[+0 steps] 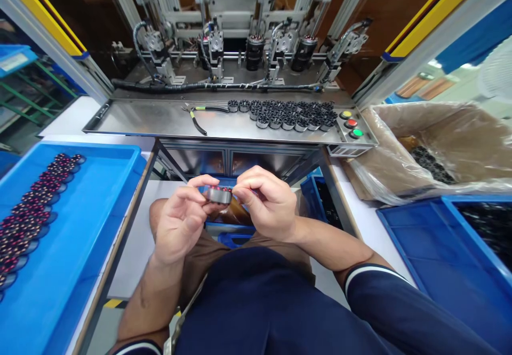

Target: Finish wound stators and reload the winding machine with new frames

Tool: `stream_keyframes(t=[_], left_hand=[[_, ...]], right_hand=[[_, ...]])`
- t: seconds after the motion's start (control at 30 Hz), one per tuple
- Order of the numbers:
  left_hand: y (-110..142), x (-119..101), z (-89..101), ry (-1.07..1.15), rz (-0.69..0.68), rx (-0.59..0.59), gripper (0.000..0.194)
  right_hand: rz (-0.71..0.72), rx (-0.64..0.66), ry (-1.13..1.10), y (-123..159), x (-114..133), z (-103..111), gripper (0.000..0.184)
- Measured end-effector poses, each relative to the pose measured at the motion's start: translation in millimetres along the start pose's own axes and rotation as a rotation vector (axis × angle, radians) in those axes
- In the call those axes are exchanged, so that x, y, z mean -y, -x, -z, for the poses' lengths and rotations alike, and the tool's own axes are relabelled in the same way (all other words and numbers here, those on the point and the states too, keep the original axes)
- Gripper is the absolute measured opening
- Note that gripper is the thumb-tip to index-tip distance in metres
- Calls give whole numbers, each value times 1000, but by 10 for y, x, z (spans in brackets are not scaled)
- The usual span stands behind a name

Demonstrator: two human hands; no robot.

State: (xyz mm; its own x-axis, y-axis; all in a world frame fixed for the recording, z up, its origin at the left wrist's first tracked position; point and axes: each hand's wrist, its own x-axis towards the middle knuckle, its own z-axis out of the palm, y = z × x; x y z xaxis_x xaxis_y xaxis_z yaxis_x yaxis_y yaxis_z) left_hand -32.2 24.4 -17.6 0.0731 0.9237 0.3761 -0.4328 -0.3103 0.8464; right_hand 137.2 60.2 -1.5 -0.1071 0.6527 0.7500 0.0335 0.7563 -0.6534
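Observation:
In front of my lap, my left hand [182, 219] holds a motor stator [219, 195] between thumb and fingers. It is a short grey metal ring with red windings showing along its top. My right hand [270, 203] is closed in a pinch at the stator's right edge. What its fingertips grip is too small to make out, though a bit of red shows by them. Ahead, several similar black-and-silver stators [294, 115] without red windings stand in rows on the metal tray [152, 118]. Side cutters [197, 116] with green-and-black handles lie left of them.
Behind the tray stands a machine [256, 51] with several upright stations. Yellow, red and green buttons [351, 123] sit at the tray's right end. Wound stators fill part of the blue tray [108, 184] on the left. A plastic-lined box [464, 126] and blue bin [424, 248] stand right.

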Motion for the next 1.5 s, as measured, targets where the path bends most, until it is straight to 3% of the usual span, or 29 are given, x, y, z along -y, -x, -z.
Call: stream_keyframes(t=[0.07,0.17,0.27,0.37,0.47,0.6,0.7,0.83,0.97,1.17,1.5], left_hand=[[-3,-2,-16,22,-14,-34,21],[1,12,-49,30,5,-91,40],[23,39,-90,39,167,-38,53],[59,57,-134,33,283,15,42],[85,70,-174,-26,188,-38,34],[105,112,-194,-203,-65,-119,36],[130,147,-169,-411,-246,-196,46],[160,158,-109,-617,-331,-175,53],[166,147,-77,-737,-369,-174,53],[149,147,-79,-723,-370,-146,57],[128,110,-41,-804,-449,-75,57]], right_hand=[[-5,22,-27,-2,-1,7,15],[77,48,-55,-6,-1,29,13],[170,88,-17,-13,7,67,8],[187,118,21,-13,22,96,7],[144,70,20,9,43,80,8],[-26,5,-53,65,78,11,14],[-294,-13,-237,118,87,-36,18],[-723,11,-572,183,56,-69,34],[-943,-1,-711,212,30,-88,42],[-1048,-21,-775,223,27,-110,43],[-977,-1,-766,243,-8,-91,38]])
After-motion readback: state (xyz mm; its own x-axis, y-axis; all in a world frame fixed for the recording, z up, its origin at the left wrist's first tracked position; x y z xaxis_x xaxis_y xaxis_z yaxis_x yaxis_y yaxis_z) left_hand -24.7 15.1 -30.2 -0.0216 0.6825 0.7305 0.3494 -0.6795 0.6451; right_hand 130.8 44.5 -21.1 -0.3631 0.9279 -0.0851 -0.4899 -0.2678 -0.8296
